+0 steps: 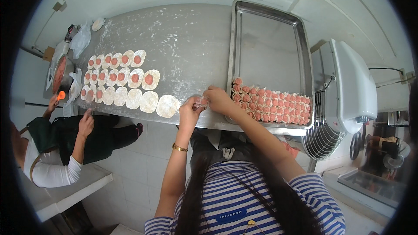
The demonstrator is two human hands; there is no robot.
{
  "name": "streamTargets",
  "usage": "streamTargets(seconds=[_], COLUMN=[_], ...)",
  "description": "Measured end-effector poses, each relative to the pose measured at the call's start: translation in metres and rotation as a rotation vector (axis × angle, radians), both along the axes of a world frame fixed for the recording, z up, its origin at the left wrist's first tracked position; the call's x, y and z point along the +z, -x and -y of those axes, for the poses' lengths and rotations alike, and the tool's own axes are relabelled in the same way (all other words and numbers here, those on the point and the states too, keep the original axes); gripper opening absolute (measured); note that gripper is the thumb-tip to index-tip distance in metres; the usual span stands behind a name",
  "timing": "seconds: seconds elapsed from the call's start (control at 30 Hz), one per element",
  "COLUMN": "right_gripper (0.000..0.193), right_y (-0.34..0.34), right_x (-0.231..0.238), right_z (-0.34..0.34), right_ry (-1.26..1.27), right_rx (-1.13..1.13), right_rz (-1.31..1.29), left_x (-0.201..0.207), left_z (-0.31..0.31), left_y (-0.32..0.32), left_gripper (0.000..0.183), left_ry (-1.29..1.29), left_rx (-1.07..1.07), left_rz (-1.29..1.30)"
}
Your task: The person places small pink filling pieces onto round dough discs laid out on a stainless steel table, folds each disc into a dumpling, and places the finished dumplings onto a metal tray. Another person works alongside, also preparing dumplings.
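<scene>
Head camera view: the person's two bare hands are meeting over the front edge of a grey metal table (196, 48) dusted with white flour. The left hand (189, 108) and the right hand (216, 97) are both pinching one small dumpling of pink meat in a thin pale wrapper (201, 101). Their fingertips are pressing in close around it, so its lower part is hiding. A shiny gold band (180, 147) is sitting on the left wrist.

Just to the left, a flat, round, cream-coloured dough wrapper (168, 106) is lying bare. More wrappers are lying in three rows, and most are carrying a pink ball of meat (149, 79). The last five in the nearest row are having no meat on top.

To the right, a big silver metal tray (266, 48) is holding many pink-topped dumplings (272, 106), all crowding together at its near end. At the far left, a co-worker's hand (53, 103) is holding a small orange thing (61, 95) near a round metal bowl of pink meat (68, 78).
</scene>
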State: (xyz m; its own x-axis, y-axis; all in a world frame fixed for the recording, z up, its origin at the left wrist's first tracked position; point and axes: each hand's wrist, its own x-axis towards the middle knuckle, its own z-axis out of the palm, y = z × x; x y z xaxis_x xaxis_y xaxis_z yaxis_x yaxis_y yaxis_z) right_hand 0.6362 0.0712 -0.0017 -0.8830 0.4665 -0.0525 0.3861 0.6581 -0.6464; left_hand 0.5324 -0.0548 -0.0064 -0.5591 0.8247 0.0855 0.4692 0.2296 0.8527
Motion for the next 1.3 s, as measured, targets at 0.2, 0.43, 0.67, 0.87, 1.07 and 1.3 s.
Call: streamTargets(seconds=[0.2, 0.43, 0.67, 0.87, 1.07, 1.3], right_gripper=[0.017, 0.027, 0.021, 0.020, 0.025, 0.024], right_y=[0.005, 0.005, 0.004, 0.004, 0.009, -0.003], right_x=[-0.003, -0.006, -0.007, -0.003, -0.007, 0.014], right_z=[0.006, 0.005, 0.006, 0.006, 0.009, -0.014], right_ry=[-0.014, 0.026, -0.012, 0.010, -0.037, 0.125], right_rx=[-0.166, -0.118, -0.153, -0.154, -0.080, -0.127], right_rz=[-0.273, -0.172, -0.202, -0.269, -0.187, -0.323], left_x=[0.013, 0.007, 0.008, 0.009, 0.003, -0.003], left_z=[-0.004, -0.009, -0.010, -0.011, -0.012, 0.001], left_y=[-0.004, -0.002, 0.004, 0.012, 0.013, 0.041], left_gripper=[0.025, 0.024, 0.024, 0.023, 0.025, 0.023], left_ry=[0.051, 0.000, 0.066, 0.090, 0.009, -0.027], left_rx=[0.025, 0.006, 0.026, 0.003, 0.003, 0.083], left_rz=[0.029, 0.039, 0.021, 0.039, 0.168, 0.284])
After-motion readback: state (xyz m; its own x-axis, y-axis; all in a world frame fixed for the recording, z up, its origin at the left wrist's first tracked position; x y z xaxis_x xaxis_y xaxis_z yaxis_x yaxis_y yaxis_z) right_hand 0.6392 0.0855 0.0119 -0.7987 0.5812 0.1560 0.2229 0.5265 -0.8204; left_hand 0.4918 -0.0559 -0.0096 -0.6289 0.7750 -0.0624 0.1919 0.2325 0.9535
